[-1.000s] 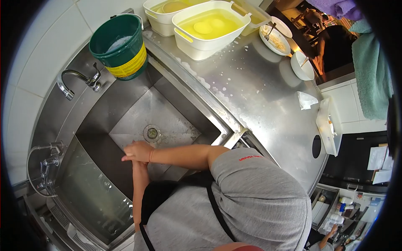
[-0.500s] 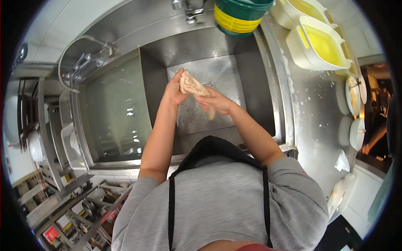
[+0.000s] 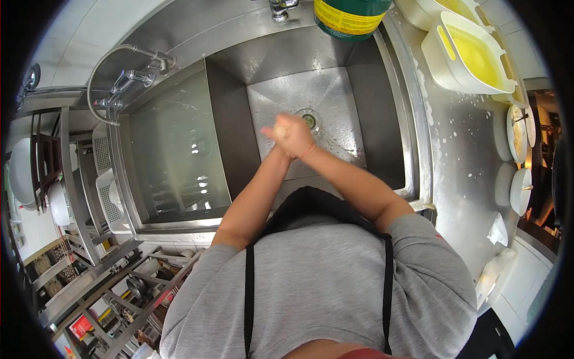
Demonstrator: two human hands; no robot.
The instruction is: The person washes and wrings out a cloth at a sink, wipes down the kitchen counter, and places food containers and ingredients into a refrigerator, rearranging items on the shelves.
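Observation:
Both hands are pressed together above the right-hand basin of a steel sink (image 3: 382, 113), squeezing a bunched beige cloth (image 3: 280, 130). Only a small pale bit of the cloth shows between the fingers. My right hand (image 3: 295, 136) wraps over the top of it, closed. Beneath it, my left hand (image 3: 281, 152) is mostly hidden, with some fingertips poking out at the left; it is closed around the same bundle. Below the hands lies the wet basin floor with a round drain (image 3: 309, 121).
The left basin (image 3: 173, 155) holds cloudy water, under a hose tap (image 3: 128, 81). A green bucket (image 3: 353, 15) stands behind the sink. On the right counter (image 3: 448, 161) are white tubs of yellow liquid (image 3: 475, 57), bowls (image 3: 521, 191) and a crumpled paper (image 3: 497, 230). Racks stand left.
My hands have come together from being apart along the twisted cloth, and the cloth is now compressed and mostly covered. The drain has come into view. The camera view has shifted slightly.

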